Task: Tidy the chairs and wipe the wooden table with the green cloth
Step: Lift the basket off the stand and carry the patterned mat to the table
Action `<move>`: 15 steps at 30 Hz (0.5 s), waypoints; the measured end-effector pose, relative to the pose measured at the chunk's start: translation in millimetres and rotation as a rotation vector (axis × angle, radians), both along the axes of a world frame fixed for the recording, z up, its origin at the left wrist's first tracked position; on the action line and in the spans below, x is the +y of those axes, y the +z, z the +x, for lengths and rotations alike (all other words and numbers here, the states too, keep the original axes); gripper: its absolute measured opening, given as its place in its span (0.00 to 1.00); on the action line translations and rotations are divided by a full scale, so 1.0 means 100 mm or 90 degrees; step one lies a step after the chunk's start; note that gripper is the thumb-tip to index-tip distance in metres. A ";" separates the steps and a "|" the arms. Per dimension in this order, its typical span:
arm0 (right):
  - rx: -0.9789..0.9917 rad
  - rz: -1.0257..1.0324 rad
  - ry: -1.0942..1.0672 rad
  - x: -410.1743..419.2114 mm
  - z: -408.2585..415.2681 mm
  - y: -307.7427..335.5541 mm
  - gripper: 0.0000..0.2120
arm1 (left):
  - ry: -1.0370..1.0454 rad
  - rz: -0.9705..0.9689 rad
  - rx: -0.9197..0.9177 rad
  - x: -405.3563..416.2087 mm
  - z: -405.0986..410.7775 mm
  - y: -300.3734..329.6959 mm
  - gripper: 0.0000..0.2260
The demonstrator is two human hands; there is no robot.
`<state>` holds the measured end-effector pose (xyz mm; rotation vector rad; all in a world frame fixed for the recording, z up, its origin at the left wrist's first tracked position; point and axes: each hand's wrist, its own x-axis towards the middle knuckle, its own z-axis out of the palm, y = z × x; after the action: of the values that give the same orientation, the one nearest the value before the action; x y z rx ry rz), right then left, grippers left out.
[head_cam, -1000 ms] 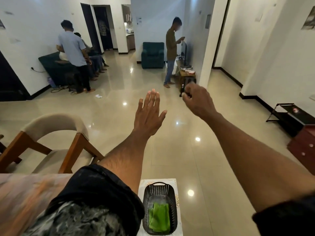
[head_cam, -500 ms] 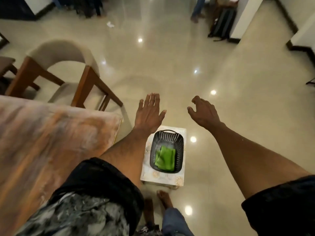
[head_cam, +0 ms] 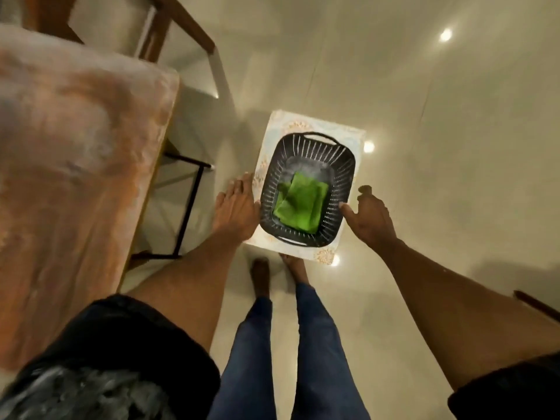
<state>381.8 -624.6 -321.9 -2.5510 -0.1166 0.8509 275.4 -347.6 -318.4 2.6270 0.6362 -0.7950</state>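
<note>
While I look straight down, both my arms reach toward the floor, so here is the rundown.

Green cloth: the green cloth [head_cam: 300, 207] lies folded in the bottom of the black basket [head_cam: 339, 165], right of frame centre, and neither hand is on it.

Black basket: slatted plastic, a handle at its 12 o'clock end and another at 6, sitting on a pale patterned stand [head_cam: 348, 131] that rests on the glossy floor [head_cam: 454, 147].

Left hand: my left hand [head_cam: 236, 207] is flat and spread, fingers together and pointing to 12 o'clock, at the basket's 9 o'clock side, thumb tip right against the rim. It grips nothing.

Right hand: my right hand [head_cam: 371, 218] sits at the basket's 3 o'clock side, fingers loosely curled and parted, one fingertip at the rim. It holds nothing that I can see.

Wooden table: the wooden table [head_cam: 75, 147] fills the 9 o'clock side of the view, its top blurred and streaky, its dark metal leg frame [head_cam: 188, 204] showing under the near corner.

Chair: a chair [head_cam: 178, 28] with brown wooden legs stands at 11 o'clock, just past the table's far corner, only partly in view.

Feet: my bare feet [head_cam: 262, 275] stand at the stand's 6 o'clock edge, blue trouser legs below them.

Sleeves: dark short sleeves at both lower corners.
</note>
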 end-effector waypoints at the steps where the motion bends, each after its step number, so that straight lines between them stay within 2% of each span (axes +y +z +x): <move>1: 0.010 0.001 -0.011 0.01 -0.03 -0.16 0.30 | 0.008 -0.009 0.012 0.02 0.03 -0.16 0.32; 4: 0.015 0.031 -0.042 0.10 -0.08 -0.54 0.27 | 0.089 -0.043 0.030 0.05 0.09 -0.61 0.29; 9: -0.032 0.042 -0.126 0.20 -0.14 -0.88 0.14 | 0.315 -0.118 0.096 0.00 -0.05 -1.17 0.19; 11: -0.062 0.058 -0.130 0.10 -0.14 -0.93 0.14 | 0.384 -0.141 0.097 -0.08 -0.14 -1.30 0.20; 15: -0.158 0.060 -0.143 -0.29 -0.12 -0.87 0.18 | 0.502 -0.149 0.072 -0.21 -0.24 -1.37 0.31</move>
<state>369.9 -653.4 -408.9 -2.5100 0.0518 0.4341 251.4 -368.1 -455.3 1.8761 1.3848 -0.6975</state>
